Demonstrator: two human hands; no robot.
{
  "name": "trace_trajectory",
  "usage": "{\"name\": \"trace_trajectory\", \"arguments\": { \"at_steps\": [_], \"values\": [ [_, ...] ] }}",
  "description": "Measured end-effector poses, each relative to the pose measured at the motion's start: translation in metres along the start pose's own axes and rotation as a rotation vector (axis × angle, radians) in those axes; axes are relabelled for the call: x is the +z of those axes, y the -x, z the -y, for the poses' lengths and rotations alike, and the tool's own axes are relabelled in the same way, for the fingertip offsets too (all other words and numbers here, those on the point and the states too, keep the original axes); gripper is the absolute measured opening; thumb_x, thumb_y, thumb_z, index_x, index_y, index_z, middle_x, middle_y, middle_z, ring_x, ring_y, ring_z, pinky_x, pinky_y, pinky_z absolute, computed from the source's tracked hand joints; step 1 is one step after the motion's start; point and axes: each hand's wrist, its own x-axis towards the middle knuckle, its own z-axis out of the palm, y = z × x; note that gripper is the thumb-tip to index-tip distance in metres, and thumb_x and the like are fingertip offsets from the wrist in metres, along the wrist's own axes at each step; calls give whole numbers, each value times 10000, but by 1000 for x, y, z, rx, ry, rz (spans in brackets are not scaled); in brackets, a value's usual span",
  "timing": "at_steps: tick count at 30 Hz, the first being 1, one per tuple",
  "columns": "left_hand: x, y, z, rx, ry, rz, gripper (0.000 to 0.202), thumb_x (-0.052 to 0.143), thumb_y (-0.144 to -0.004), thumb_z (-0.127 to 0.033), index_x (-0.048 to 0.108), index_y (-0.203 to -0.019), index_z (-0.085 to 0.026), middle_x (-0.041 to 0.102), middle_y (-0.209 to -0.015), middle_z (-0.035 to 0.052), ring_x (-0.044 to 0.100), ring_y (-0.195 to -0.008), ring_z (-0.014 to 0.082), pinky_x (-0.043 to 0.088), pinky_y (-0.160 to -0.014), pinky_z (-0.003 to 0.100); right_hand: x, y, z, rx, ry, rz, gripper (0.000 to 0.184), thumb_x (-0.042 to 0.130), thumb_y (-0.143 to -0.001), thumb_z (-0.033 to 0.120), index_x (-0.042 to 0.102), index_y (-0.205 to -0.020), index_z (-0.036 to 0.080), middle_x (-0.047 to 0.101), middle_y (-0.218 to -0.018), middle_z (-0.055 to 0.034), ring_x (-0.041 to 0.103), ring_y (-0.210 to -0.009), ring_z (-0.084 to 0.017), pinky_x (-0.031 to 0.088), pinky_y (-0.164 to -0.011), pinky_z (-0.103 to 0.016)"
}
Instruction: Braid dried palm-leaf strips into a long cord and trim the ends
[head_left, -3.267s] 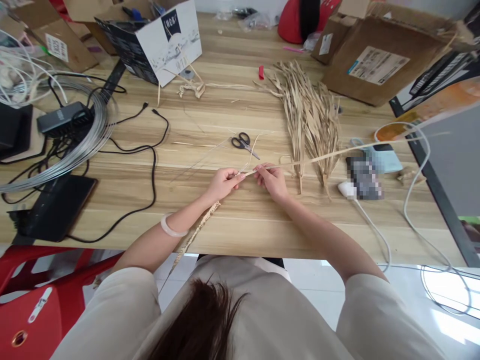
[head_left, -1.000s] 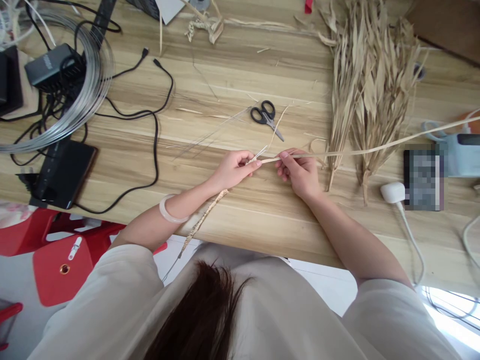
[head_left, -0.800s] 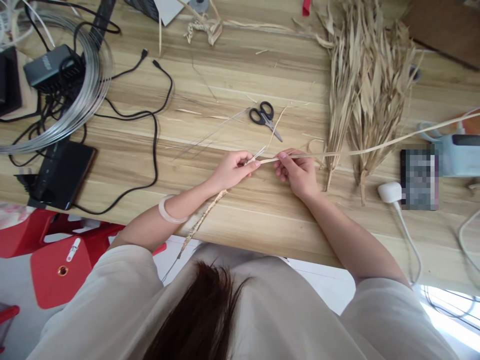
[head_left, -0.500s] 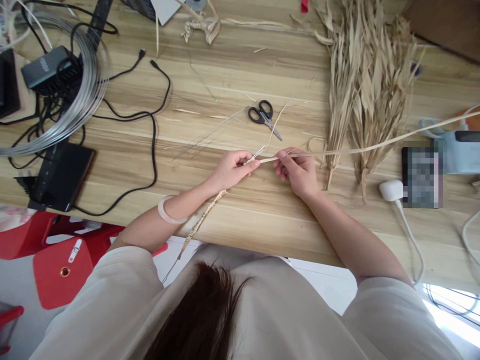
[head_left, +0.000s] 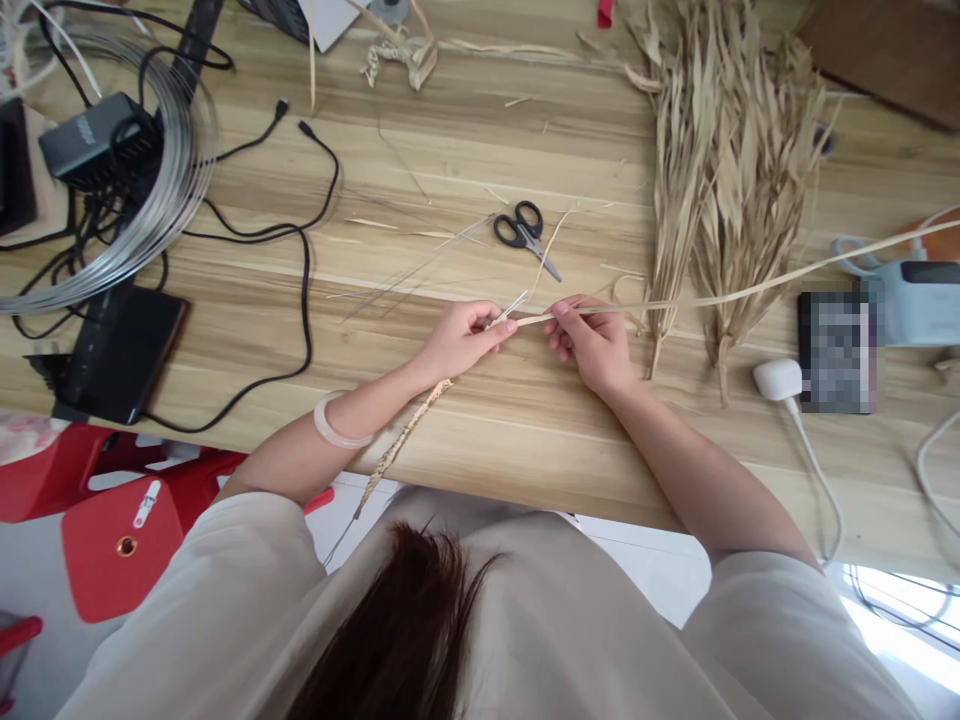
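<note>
My left hand (head_left: 459,340) is closed in a pinch on the top end of a braided straw cord (head_left: 401,448) that trails under my wrist and over the table's front edge. Thin wire ends stick out past its fingertips. My right hand (head_left: 592,342) pinches a long flat pale leaf strip (head_left: 757,288) that runs from the braid's end away to the right above the table. Both hands hover just over the wooden table (head_left: 480,420), a few centimetres apart. Black scissors (head_left: 525,232) lie just beyond the hands.
Two bundles of dried leaves (head_left: 720,190) lie right of the hands. At the left are a wire coil (head_left: 161,205), black cables (head_left: 304,290) and a black device (head_left: 120,350). A white charger (head_left: 780,380) and a phone (head_left: 836,350) sit at the right. Red stools (head_left: 112,530) stand below left.
Since the oldest frame the view has dropped and moved closer to the table. Over the last second both hands stay pinched on the braid and strip, nearly unmoved.
</note>
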Motion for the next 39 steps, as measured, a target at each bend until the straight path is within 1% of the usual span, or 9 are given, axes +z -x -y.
{"name": "trace_trajectory", "arguments": {
  "at_steps": [10,26,39],
  "values": [
    [0,0,0,-2,0,4,297,597,-809,-408,563,-685,-140,507,-530,-29,376,-441,40,262,-434,188,-1,0,-2,-9,-1,5,334,665,-761,499,597,-714,176,603,-578,13,478,-401,-56,344,-326,-177],
    [0,0,1,11,-9,1,296,598,-809,-406,562,-685,-140,515,-531,-30,391,-445,40,275,-433,176,0,-1,-2,-8,-14,-2,340,680,-749,493,593,-712,167,598,-569,24,488,-395,-46,348,-315,-152],
    [0,0,1,17,5,4,295,600,-810,-395,552,-673,-139,508,-530,-33,386,-446,39,281,-440,178,1,0,1,-17,-13,-5,336,686,-747,487,598,-705,166,601,-565,21,489,-389,-47,352,-314,-155]
  ]
}}
